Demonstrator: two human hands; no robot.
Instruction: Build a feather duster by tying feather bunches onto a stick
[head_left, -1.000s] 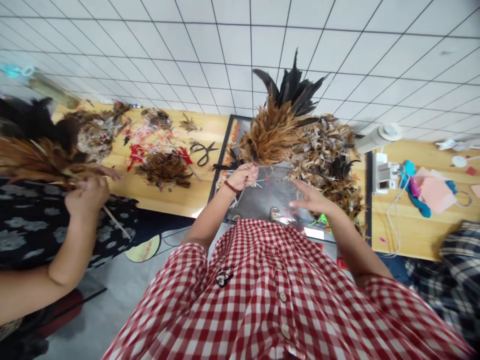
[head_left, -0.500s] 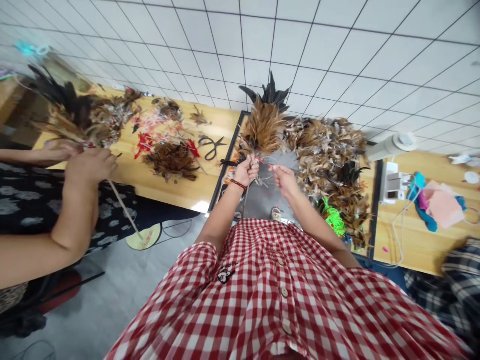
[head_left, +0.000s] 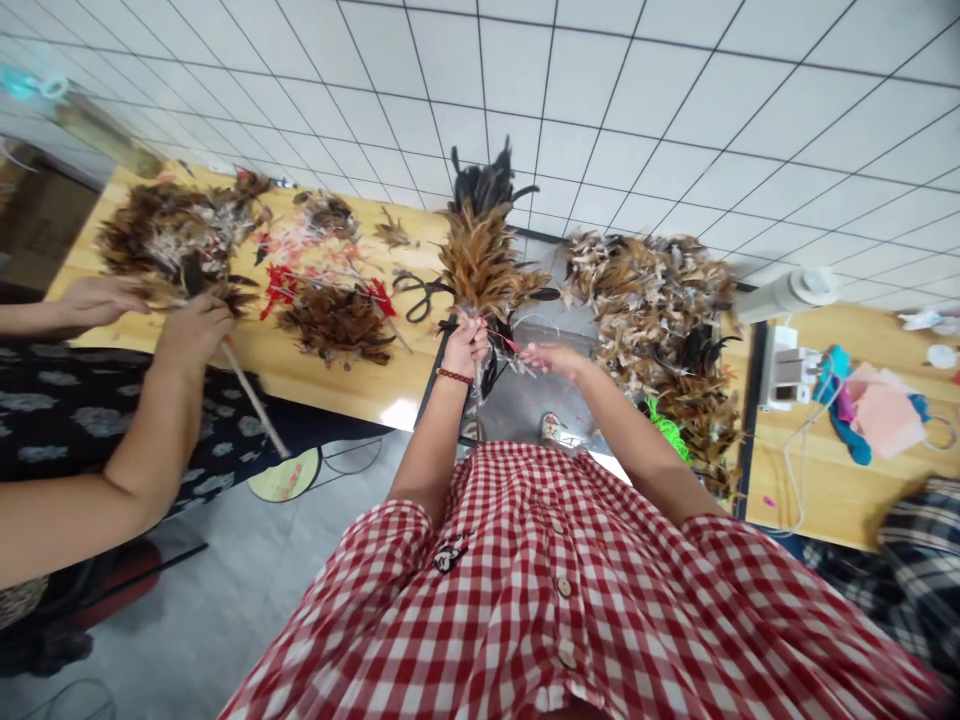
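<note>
My left hand (head_left: 466,346) is closed around the base of a feather duster (head_left: 480,255). Its brown feathers fan upward to black tips, and a thin stick shows below the fist. From the feather base a red string (head_left: 511,343) runs to the fingertips of my right hand (head_left: 553,360), which is held palm down with its fingers fairly straight. The string looks pinched at those fingertips, though they are slightly blurred. A loop of pale wire or cord curves behind the right hand.
Heaped brown feathers (head_left: 652,300) lie right of my hands, with bright green cord (head_left: 667,432) at their edge. Black scissors (head_left: 422,295) and a feather pile (head_left: 337,325) lie left. Further left, a co-worker's hands (head_left: 196,335) hold a stick with feathers. A white cylinder (head_left: 787,298) stands right.
The feather duster and my left hand have moved left. My right hand has shifted slightly left and its fingers have straightened. The co-worker's black-tipped feathers have dropped from their raised position.
</note>
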